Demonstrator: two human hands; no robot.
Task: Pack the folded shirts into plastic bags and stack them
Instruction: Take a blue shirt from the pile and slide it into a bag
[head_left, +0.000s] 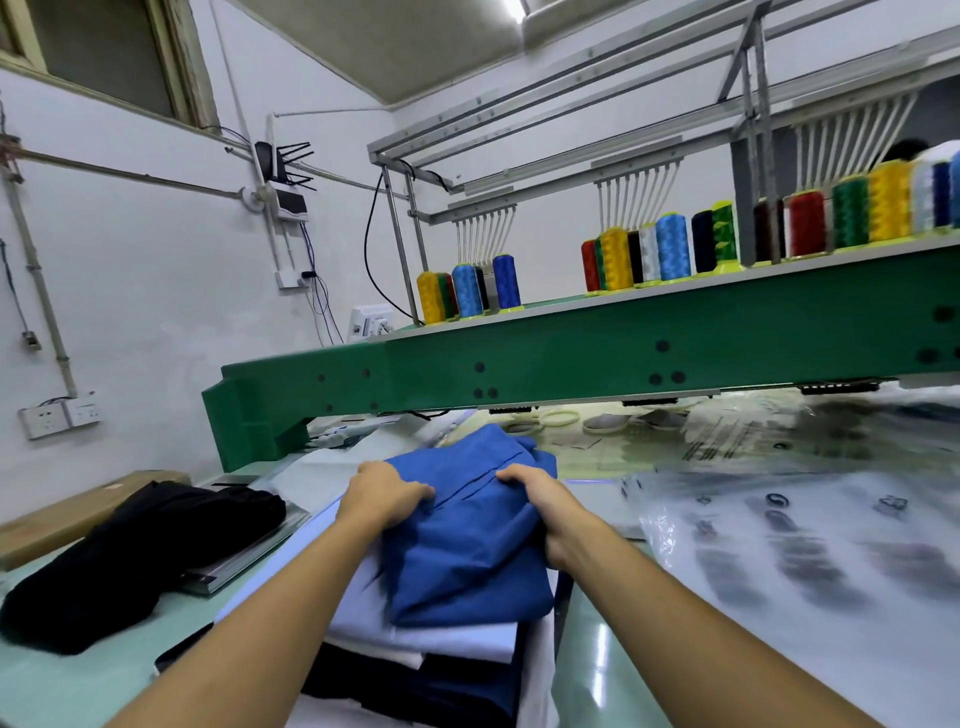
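A folded blue shirt (467, 545) lies on top of a stack of folded garments (441, 654), white and dark ones under it. My left hand (387, 499) grips the shirt's left side with curled fingers. My right hand (545, 506) grips its right side, the fabric bunched between the two. Clear printed plastic bags (779, 545) lie spread on the table to the right of the stack.
A black garment (140, 556) lies on the left over a metal frame, with a cardboard box (57, 519) behind it. The green embroidery machine beam (571, 348) spans the table just beyond the shirt, with thread cones (467, 291) on top. The table surface (597, 675) is glossy green.
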